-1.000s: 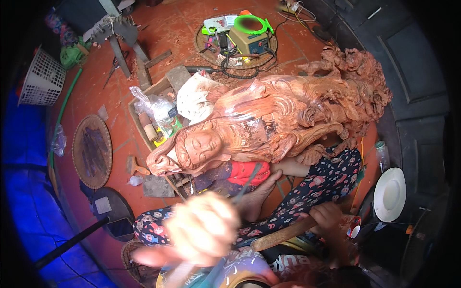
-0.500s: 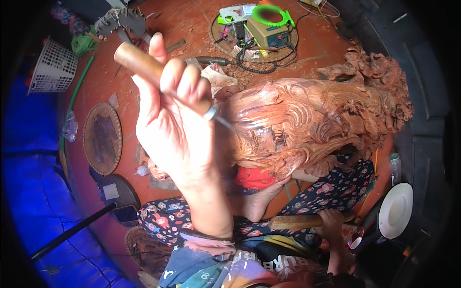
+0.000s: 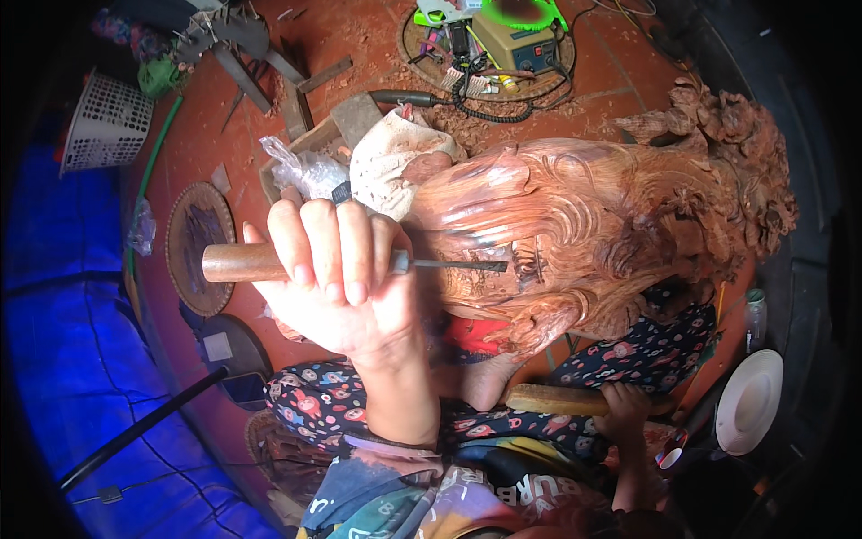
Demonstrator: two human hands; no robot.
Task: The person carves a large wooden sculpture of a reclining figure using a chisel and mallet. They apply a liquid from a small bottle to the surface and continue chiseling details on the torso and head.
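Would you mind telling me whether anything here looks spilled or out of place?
Wood chips and sawdust lie scattered on the red floor beside the carved sculpture; otherwise nothing stands out.

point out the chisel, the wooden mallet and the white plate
chisel (image 3: 449, 264), head view, on the dark metal shank between the left hand's fingers and the carving
wooden mallet (image 3: 552, 399), head view, on the pale wooden head left of the right hand
white plate (image 3: 750, 402), head view, on its middle
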